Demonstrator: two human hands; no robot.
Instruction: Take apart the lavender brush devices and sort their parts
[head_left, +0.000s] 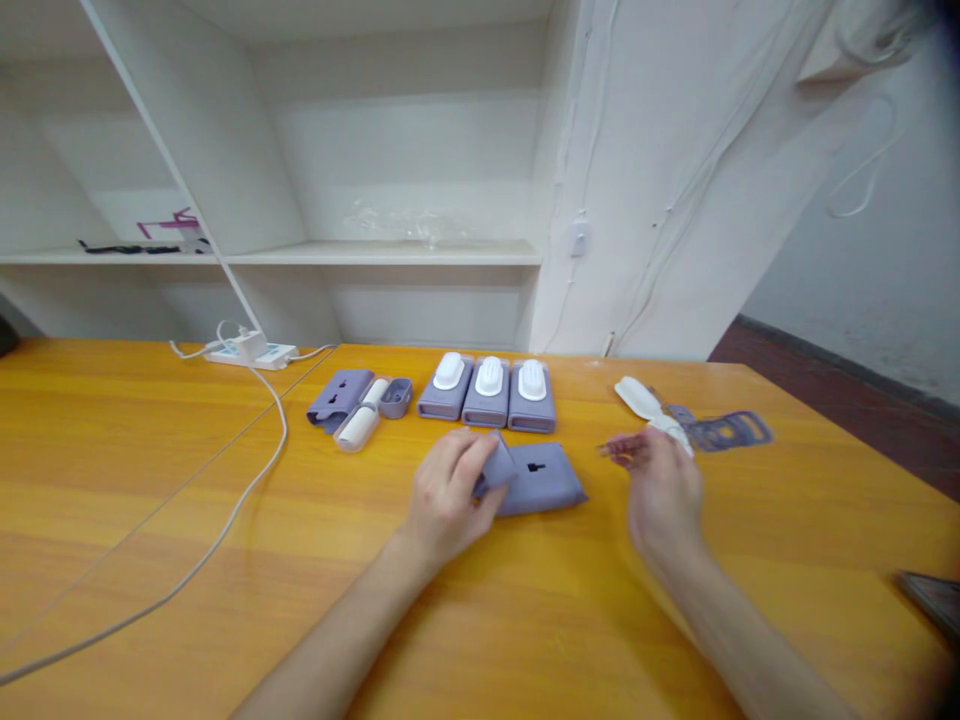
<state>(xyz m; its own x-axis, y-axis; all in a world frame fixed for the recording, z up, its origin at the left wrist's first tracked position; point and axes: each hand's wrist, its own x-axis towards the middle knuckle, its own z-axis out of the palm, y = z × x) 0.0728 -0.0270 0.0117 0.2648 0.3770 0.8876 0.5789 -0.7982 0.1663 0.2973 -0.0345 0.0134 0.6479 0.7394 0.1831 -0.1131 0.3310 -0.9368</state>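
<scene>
My left hand (450,490) is closed round a small purple-grey plastic part (496,468), held over the left end of a purple-grey housing (544,480). That housing lies flat on the table and has a dark slot in its top face. To its right, my right hand (664,485) is closed, with blurred fingertips pinched together. A thin reddish-brown shape shows at the fingertips, too smeared to name. Just beyond this hand lie a white oval shell (637,397) and a flat purple-grey frame with cutouts (731,431).
Three purple-grey units with white oval tops (489,392) stand in a row behind the housing. Left of them are another slotted housing (341,395), a white cylinder (358,428) and a small purple cup (397,397). A cable (255,490) crosses the table from a power strip (274,356).
</scene>
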